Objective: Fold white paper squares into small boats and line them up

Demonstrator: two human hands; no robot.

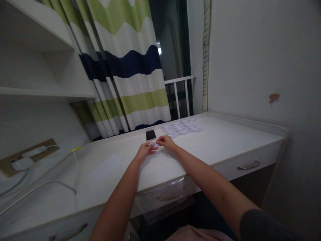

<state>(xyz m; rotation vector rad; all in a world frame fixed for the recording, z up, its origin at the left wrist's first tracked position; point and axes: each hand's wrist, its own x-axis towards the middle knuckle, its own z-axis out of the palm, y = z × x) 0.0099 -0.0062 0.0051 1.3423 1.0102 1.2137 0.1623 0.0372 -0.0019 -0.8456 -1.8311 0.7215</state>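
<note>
2 bare hands over the desk [225,140], 1 small white paper [154,145] between them. Left hand [146,151]: holds the paper's left side, fingers reaching right, slightly spread. Right hand [166,142]: fingers curled, thumb and fingertips pinching the paper's right end; exact finger contact too small to tell. Phone [150,135], dark screen up, lies just beyond the fingers. Folded pieces [182,128], white, laid in rows past the right fingers, near the desk's back edge; count unclear. Flat white sheet [107,165] to the left of the left fingers, well apart from them. Farther left, 1 pale cable [57,182] and 2 white plugs [23,163] at the wall socket [7,165]. Striped curtain [135,80] hangs beyond the fingers, behind the phone.
</note>
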